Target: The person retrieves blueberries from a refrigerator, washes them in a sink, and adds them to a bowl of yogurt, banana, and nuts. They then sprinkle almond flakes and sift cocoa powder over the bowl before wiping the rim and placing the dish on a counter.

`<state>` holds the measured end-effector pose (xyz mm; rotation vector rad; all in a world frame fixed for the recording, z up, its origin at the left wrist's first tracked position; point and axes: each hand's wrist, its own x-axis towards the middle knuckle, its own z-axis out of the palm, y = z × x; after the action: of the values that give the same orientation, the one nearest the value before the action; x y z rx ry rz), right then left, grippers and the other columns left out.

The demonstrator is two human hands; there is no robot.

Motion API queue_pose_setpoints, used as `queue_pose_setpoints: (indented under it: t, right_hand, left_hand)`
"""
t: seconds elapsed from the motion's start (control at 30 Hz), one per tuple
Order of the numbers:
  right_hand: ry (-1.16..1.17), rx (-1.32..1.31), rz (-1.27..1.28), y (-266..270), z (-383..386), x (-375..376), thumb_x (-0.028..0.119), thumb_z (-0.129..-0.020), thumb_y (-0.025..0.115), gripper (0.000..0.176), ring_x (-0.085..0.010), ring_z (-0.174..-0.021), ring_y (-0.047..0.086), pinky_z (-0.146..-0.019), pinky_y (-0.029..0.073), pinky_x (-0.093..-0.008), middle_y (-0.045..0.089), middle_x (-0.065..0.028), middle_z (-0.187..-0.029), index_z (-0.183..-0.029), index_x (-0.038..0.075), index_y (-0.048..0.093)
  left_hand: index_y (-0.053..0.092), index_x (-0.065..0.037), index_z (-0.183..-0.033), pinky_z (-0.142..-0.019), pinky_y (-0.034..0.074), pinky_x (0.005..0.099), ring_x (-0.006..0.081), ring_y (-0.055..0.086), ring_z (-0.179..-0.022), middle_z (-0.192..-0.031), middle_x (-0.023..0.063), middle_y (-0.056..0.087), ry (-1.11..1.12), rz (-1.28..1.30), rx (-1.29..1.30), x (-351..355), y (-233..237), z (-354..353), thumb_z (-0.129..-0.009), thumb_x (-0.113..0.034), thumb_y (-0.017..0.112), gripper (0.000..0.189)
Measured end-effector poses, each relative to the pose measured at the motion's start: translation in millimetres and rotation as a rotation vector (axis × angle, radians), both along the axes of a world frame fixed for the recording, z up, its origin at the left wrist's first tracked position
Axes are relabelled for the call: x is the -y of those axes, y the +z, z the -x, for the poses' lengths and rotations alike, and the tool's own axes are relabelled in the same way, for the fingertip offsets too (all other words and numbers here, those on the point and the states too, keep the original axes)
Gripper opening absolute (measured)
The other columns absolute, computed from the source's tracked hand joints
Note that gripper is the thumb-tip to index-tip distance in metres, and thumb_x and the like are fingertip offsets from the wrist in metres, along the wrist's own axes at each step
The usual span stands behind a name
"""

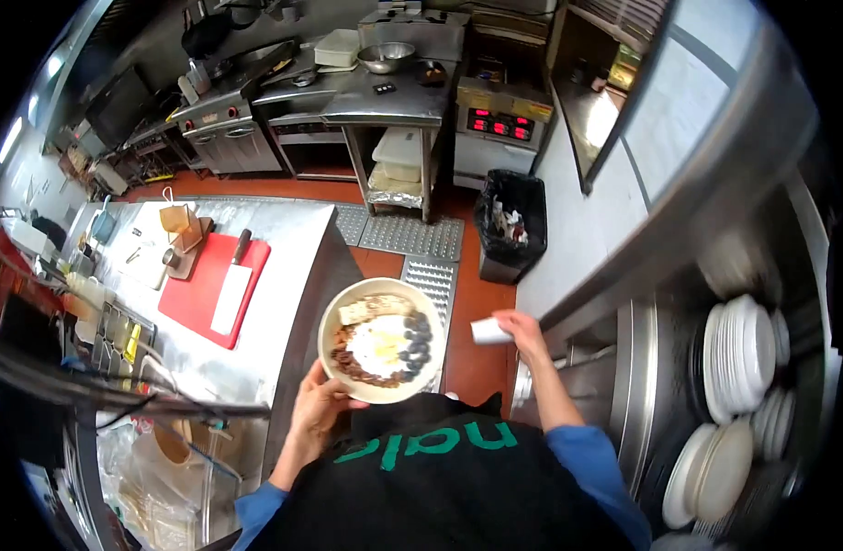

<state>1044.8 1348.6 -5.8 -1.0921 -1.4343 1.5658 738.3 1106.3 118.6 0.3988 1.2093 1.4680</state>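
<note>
My left hand is closed around the near rim of a pale bowl, thumb on the edge and fingers under it, holding it level in front of my chest. The bowl carries a white pool in the middle, dark round berries along its right side and brown crumbs along the left and near edge. It hangs over the gap between the steel counter on my left and the floor, just past the counter's corner.

My right hand is out to the side, fingers pinched on a small white object that looks like a cup or a roll of paper; I cannot tell which. It sits close to the edge of the steel shelf unit on my right.

On the counter lies a red cutting board with a broad-bladed knife resting on it. Stacks of white plates fill the shelves to the right. Farther off, a black bin stands on the red floor, with a fryer behind it.
</note>
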Motion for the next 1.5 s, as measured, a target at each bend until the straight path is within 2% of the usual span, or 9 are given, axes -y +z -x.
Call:
queue_pose_setpoints:
  t: [0.2,0.43,0.7,0.87,1.03,1.2,1.27,1.4,1.5]
  right_hand:
    - [0.053,0.014,-0.261,59.0,149.7,-101.2,-0.004,-0.078,0.056,0.024,-0.0132,-0.08,0.06,-0.074,0.047,-0.0248,0.064,-0.0075,-0.089,-0.101,-0.002,0.061]
    - [-0.34,-0.076,-0.159,85.1,90.0,-207.0,-0.001,-0.077,0.059,0.026,-0.0144,-0.08,0.061,-0.07,0.048,-0.0259,0.064,-0.0093,-0.089,-0.102,-0.001,0.061]
    - [-0.949,-0.273,-0.146,46.4,-12.5,-379.9,0.002,-0.081,0.057,0.022,-0.0165,-0.077,0.061,-0.063,0.049,-0.0274,0.062,-0.0084,-0.091,-0.102,0.0,0.061]
    - [-1.084,-0.316,-0.067,54.3,-42.3,-466.7,0.0,-0.081,0.055,0.029,-0.0177,-0.08,0.061,-0.065,0.049,-0.0268,0.061,-0.0085,-0.097,-0.11,0.001,0.057]
    - [-1.203,-0.093,-0.248,34.9,-90.0,-525.1,-0.004,-0.077,0.055,0.031,-0.0169,-0.085,0.06,-0.069,0.048,-0.027,0.063,-0.0101,-0.097,-0.107,0.0,0.06]
    - [-1.306,0.326,-0.326,9.3,-95.9,-522.8,-0.003,-0.074,0.059,0.026,-0.0125,-0.081,0.06,-0.071,0.046,-0.025,0.065,-0.0088,-0.09,-0.1,-0.003,0.061]
    - [-1.384,0.277,-0.312,-5.7,-102.4,-524.1,-0.002,-0.076,0.059,0.024,-0.0118,-0.077,0.059,-0.07,0.046,-0.0259,0.066,-0.0077,-0.086,-0.1,-0.003,0.06]
    - [-1.494,0.535,-0.171,7.2,-94.0,-518.9,0.003,-0.079,0.057,0.027,-0.0129,-0.073,0.058,-0.069,0.046,-0.0263,0.064,-0.0077,-0.083,-0.105,-0.003,0.058]
    - [-1.521,0.136,-0.179,3.2,-91.6,-518.2,0.002,-0.082,0.048,0.032,-0.0155,-0.076,0.06,-0.054,0.054,-0.0283,0.061,-0.0114,-0.095,-0.114,-0.003,0.052]
  left_hand:
    - [0.033,-0.005,-0.131,-0.056,0.059,0.0351,0.0275,0.065,-0.078,-0.104,0.017,0.058,0.099,0.039,-0.119,-11.9,-20.4,117.4,-0.069,0.01,0.043,0.065]
    - [0.034,-0.004,-0.131,-0.055,0.058,0.0341,0.0286,0.065,-0.079,-0.105,0.0167,0.059,-0.167,0.022,-0.067,-178.2,-10.5,142.0,-0.072,0.008,0.042,0.06]
    - [0.028,-0.008,-0.133,-0.064,0.059,0.0397,0.0331,0.062,-0.089,-0.115,0.0196,0.052,-0.494,-0.02,0.096,-458.2,-2.6,41.9,-0.077,0.008,0.042,0.061]
    - [0.031,-0.005,-0.132,-0.063,0.06,0.038,0.0328,0.063,-0.086,-0.11,0.0187,0.054,-0.57,-0.002,0.137,-597.3,14.6,-36.8,-0.076,0.01,0.042,0.059]
    - [0.031,-0.004,-0.129,-0.063,0.06,0.037,0.0312,0.063,-0.085,-0.109,0.0178,0.053,-0.714,-0.014,0.128,-720.8,15.0,-104.5,-0.076,0.01,0.039,0.055]
    - [0.026,-0.004,-0.132,-0.062,0.06,0.0351,0.0297,0.063,-0.084,-0.111,0.0186,0.052,-0.879,0.038,0.096,-811.4,14.5,-184.0,-0.074,0.012,0.037,0.062]
    - [0.026,-0.004,-0.132,-0.062,0.06,0.0345,0.0291,0.064,-0.082,-0.108,0.0185,0.054,-0.983,0.058,0.111,-837.3,6.0,-210.9,-0.072,0.012,0.038,0.063]
    - [0.034,-0.002,-0.119,-0.06,0.06,0.0361,0.0307,0.064,-0.082,-0.105,0.0192,0.055,-1.097,0.048,0.109,-883.2,-41.3,-257.9,-0.072,0.009,0.043,0.049]
    - [0.037,-0.002,-0.12,-0.057,0.059,0.0416,0.0325,0.063,-0.084,-0.106,0.0181,0.055,-0.97,0.104,0.138,-884.2,-49.7,-269.1,-0.068,0.006,0.052,0.055]
